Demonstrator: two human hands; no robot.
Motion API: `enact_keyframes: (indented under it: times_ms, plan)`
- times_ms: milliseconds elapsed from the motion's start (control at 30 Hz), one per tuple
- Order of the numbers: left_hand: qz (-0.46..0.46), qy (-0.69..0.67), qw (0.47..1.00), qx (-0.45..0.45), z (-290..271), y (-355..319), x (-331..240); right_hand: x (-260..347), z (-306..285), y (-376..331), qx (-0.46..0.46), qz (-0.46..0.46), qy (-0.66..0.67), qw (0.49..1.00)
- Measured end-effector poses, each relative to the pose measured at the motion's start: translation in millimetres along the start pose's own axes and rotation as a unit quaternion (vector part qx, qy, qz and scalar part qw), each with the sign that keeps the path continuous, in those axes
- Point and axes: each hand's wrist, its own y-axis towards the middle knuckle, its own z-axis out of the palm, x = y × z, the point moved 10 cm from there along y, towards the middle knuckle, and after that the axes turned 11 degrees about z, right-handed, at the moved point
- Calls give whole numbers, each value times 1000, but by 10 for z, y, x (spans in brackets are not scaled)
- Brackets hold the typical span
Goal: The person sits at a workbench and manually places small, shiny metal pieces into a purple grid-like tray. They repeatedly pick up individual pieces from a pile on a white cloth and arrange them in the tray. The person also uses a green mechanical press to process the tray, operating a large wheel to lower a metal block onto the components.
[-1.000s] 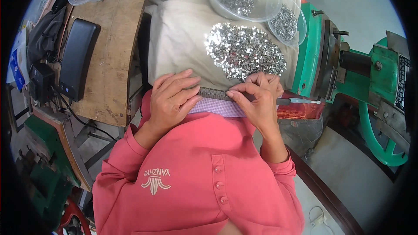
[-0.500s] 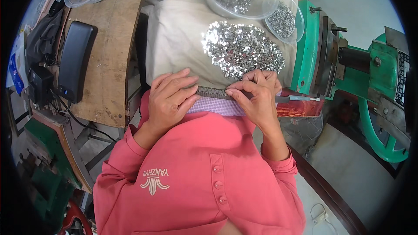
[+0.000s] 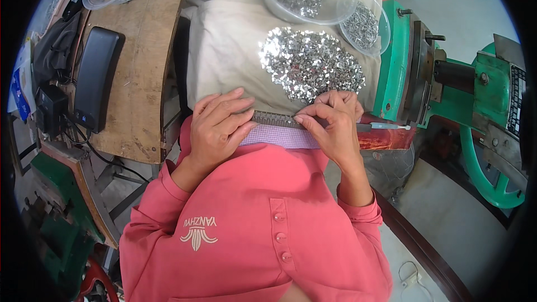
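Note:
A narrow dark strip with a row of slots or teeth (image 3: 273, 118) lies crosswise in front of me on a lilac woven cloth (image 3: 279, 136). My left hand (image 3: 221, 126) rests at the strip's left end, fingers stretched out and slightly spread, with index finger and thumb against it. Farther along the strip, the thumb and forefinger of my right hand (image 3: 333, 120) are pinched together at its top face. Whatever sits between those fingertips is too small to make out. Just beyond is a heap of small shiny metal pieces (image 3: 313, 64) on a beige cloth (image 3: 224, 50).
Behind the heap stand a clear round tub (image 3: 345, 14) and a shallower clear dish (image 3: 383, 36), both containing metal bits. A green machine (image 3: 391, 78) with a handwheel borders the right. On the left, a wooden table (image 3: 140, 61) carries a black device (image 3: 99, 78) and another tub (image 3: 95, 3).
My right hand has shifted slightly right along the strip, uncovering a little more of it. The left hand stays where it was.

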Motion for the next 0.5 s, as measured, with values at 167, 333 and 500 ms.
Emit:
enact_keyframes:
  times_ms: [167,333,500]
  plan:
    - [-6,-14,1000,8,25,-26,23,-22,-2,13,16,12,15,1000]
    - [-6,-14,1000,5,22,-29,18,-131,-34,12,31,26,42,998]
    - [-5,-13,1000,5,30,-35,28,-109,-40,-14,24,14,10,1000]
